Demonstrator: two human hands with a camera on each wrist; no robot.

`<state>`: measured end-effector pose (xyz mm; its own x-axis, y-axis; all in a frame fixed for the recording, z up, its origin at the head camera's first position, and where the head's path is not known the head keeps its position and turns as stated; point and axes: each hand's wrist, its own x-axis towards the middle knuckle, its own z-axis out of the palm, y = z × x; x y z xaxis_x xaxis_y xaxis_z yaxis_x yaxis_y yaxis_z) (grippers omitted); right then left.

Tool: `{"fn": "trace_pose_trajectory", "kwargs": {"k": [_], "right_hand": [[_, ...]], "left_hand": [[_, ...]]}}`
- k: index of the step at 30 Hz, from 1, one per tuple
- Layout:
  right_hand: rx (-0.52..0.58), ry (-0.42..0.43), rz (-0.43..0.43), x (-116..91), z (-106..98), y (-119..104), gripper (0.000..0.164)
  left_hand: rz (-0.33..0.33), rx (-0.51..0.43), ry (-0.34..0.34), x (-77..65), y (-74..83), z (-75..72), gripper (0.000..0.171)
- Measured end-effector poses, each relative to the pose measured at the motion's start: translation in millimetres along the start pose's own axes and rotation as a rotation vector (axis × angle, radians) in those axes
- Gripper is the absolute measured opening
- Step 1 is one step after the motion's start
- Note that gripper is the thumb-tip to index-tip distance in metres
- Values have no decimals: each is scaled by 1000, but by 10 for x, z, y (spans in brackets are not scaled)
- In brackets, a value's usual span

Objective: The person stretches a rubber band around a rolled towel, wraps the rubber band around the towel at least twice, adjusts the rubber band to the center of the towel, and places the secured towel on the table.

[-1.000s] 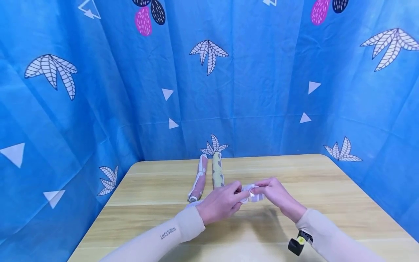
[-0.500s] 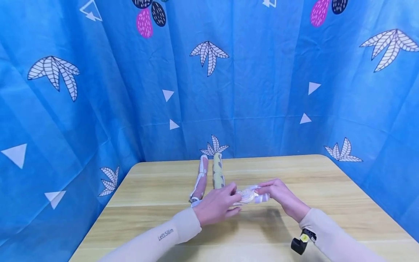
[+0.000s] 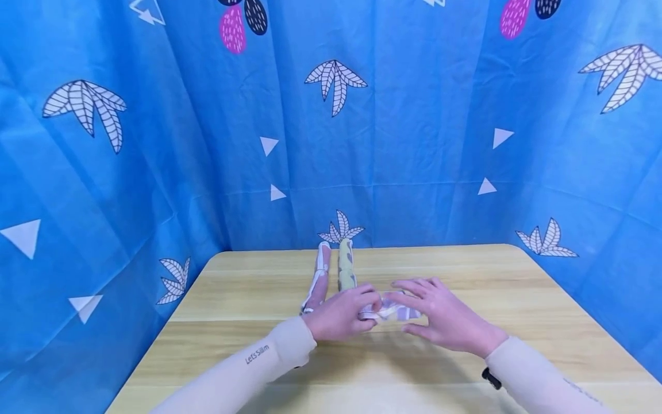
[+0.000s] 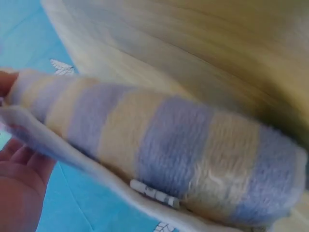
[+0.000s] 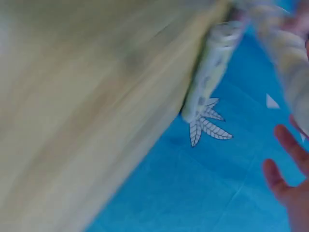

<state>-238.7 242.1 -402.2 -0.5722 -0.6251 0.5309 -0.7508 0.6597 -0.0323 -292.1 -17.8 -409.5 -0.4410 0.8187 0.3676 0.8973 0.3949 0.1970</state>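
A striped towel (image 3: 407,313), purple and cream, is rolled up between my two hands above the table. My left hand (image 3: 345,312) grips its left end. In the left wrist view the rolled towel (image 4: 174,140) shows its fluffy face, a pale edge band and a small white label. My right hand (image 3: 447,317) is spread beside the right part of the roll, fingers apart. Whether its fingertips touch the cloth I cannot tell. The right wrist view is blurred, with the striped roll (image 5: 285,53) at the top right.
A pink rolled towel (image 3: 320,279) and a green patterned rolled towel (image 3: 346,267) lie side by side toward the back of the wooden table (image 3: 248,287). A blue patterned curtain (image 3: 414,126) stands behind and along both sides.
My right hand, which was pinching the striped towel, has let go and spread its fingers. My left hand has closed its grip on the left end.
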Motion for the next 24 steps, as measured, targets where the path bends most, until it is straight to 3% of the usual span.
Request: {"fn": "trace_pose_trajectory", "kwargs": {"k": [3, 6, 13, 17, 21, 24], "right_hand": [[-168, 47, -166, 3, 16, 33, 60], [-205, 94, -193, 12, 19, 64, 45], [-121, 105, -55, 16, 3, 121, 32], [-70, 103, 41, 3, 17, 130, 28], [49, 54, 182, 17, 62, 98, 18], [185, 31, 306, 57, 90, 63, 9]], "left_hand": [[19, -71, -21, 24, 13, -19, 21], [43, -73, -31, 45, 32, -21, 18], [109, 157, 34, 18, -34, -13, 18], [76, 265, 44, -62, -84, -37, 16], [22, 242, 57, -100, -52, -65, 20], [-4, 202, 85, -90, 12, -77, 33]]}}
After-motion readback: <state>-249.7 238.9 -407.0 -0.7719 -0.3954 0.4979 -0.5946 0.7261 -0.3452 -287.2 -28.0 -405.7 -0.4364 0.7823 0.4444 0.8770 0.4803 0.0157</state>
